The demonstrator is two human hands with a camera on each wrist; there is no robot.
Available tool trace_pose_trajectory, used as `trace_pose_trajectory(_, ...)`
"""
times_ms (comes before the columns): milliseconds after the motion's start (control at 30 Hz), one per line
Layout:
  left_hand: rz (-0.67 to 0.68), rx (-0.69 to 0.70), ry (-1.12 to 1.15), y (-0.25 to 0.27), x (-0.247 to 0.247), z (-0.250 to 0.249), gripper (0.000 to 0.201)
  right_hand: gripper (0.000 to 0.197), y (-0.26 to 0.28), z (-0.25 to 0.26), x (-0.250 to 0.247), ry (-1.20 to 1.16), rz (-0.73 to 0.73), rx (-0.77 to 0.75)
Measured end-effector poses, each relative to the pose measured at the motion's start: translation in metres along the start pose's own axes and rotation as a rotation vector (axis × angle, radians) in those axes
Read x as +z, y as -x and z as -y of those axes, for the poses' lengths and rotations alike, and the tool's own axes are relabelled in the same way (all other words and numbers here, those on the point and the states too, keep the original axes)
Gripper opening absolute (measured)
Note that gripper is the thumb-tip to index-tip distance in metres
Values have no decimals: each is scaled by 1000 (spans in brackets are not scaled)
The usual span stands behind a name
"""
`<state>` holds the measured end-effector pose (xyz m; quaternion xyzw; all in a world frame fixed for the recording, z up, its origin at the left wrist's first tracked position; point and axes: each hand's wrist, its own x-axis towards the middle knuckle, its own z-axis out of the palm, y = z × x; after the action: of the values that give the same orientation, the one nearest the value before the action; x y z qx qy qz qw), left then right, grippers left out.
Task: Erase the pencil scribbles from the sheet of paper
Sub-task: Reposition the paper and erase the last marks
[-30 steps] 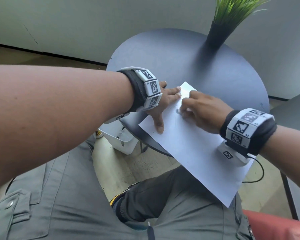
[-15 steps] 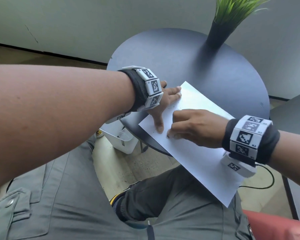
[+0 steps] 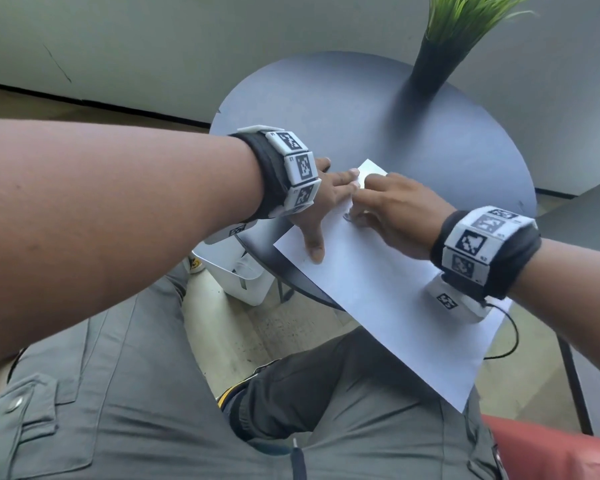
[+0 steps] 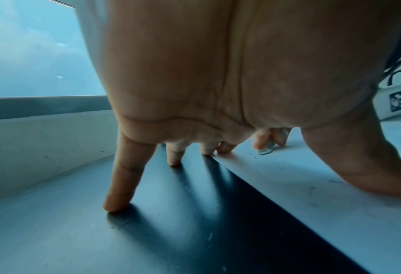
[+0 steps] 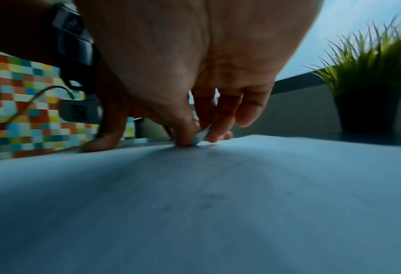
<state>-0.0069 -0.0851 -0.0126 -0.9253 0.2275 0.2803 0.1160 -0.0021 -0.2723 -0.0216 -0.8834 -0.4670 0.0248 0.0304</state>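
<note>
Eraser pinched in my right hand, left hand spread flat pinning paper; I would rub lightly to avoid creasing.

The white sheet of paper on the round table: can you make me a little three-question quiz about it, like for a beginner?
1. True or false: the white sheet of paper lies wholly on the round dark grey table.
2. Which hand pinches the small pale eraser: A the left hand, B the right hand?
3. Fill in: the green grass plant stands in a ___ pot.

Key: 1 false, its near end overhangs the edge. 2 B; the left hand presses the sheet flat. 3 black.
</note>
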Motion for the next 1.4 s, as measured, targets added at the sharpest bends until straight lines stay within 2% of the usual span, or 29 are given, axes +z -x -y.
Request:
trace_pose_trajectory(33, 0, -2, 2, 0, 1, 0, 143, 6, 1, 7, 2, 20, -22, 0)
trace_pose_trajectory(67, 3, 0, 2, -1, 2, 1, 144, 8, 5, 16, 6, 37, -20, -66)
trace_pose_trajectory(133, 8, 10, -8, -4, 3, 1, 147, 6, 17, 32, 8, 25, 71, -264)
trace_pose_trajectory(167, 9, 8, -2, -4, 4, 2, 147, 16, 20, 33, 5, 21, 122, -318)
trace_pose_trajectory(200, 9, 3, 8, -4, 3, 2, 147, 24, 19, 26, 3, 25, 129, -320)
trace_pose_trajectory(233, 8, 0, 16, -3, 3, 2, 145, 25, 15, 18, -1, 23, 99, -242)
trace_pose_trajectory(300, 3, 0, 17, -2, 2, 2, 143, 12, 10, 6, -5, 14, 24, -43)
trace_pose_trajectory(333, 6, -4, 17, -2, 2, 1, 144, 5, 10, 8, -5, 19, -4, -18)
trace_pose_trajectory(367, 7, -6, 18, -3, 3, 1, 145, 6, 11, 16, -2, 41, -16, -80)
trace_pose_trajectory(433, 11, -7, 20, -3, 4, 1, 147, 7, 20, 32, 3, 51, 73, -274)
trace_pose_trajectory(500, 13, -11, 28, -3, 3, 0, 146, 25, 25, 31, 2, 20, 136, -328)
trace_pose_trajectory(533, 12, -12, 30, -1, 2, -1, 145, 27, 22, 25, -2, -8, 131, -256)
trace_pose_trajectory(600, 4, -13, 36, 2, -1, -2, 143, 18, 14, 9, -4, -44, 81, -11)
trace_pose_trajectory(667, 4, -21, 52, 7, -4, -4, 141, 16, 8, 4, -5, -37, 126, 178)
trace_pose_trajectory(733, 0, -39, 61, 10, -6, -6, 138, 19, 3, 6, -4, -40, 185, 261)
trace_pose_trajectory(800, -23, -50, 82, 11, -5, -8, 137, 19, 4, 13, -5, -52, 200, 282)
trace_pose_trajectory(867, -49, -52, 103, 11, 1, -11, 142, 18, 9, 19, -4, -8, 194, 214)
trace_pose_trajectory(933, -53, -47, 90, 12, 6, -13, 145, 15, 19, 28, 0, 9, 161, -1)
trace_pose_trajectory(967, -52, -45, 82, 12, 7, -14, 146, 16, 24, 33, 0, 0, 190, -97)
trace_pose_trajectory(1033, -42, -44, 90, 12, 5, -14, 147, 26, 29, 28, 1, 33, 228, -220)
trace_pose_trajectory(1100, -32, -41, 111, 10, 4, -12, 149, 31, 23, 17, -4, 86, 169, -124)
trace_pose_trajectory(1167, -25, -44, 124, 7, 5, -11, 149, 22, 18, 7, -5, 131, 124, 50)
trace_pose_trajectory(1200, -20, -45, 121, 7, 5, -11, 150, 16, 18, 10, -2, 130, 121, 64)
trace_pose_trajectory(1267, -3, -46, 100, 8, 5, -12, 151, 11, 22, 32, 1, 81, 172, -51)
trace_pose_trajectory(1333, 4, -52, 94, 8, 5, -12, 153, 19, 31, 43, 3, 4, 234, -172)
trace_pose_trajectory(1400, -2, -50, 96, 7, 5, -12, 153, 31, 26, 31, -2, 20, 219, -115)
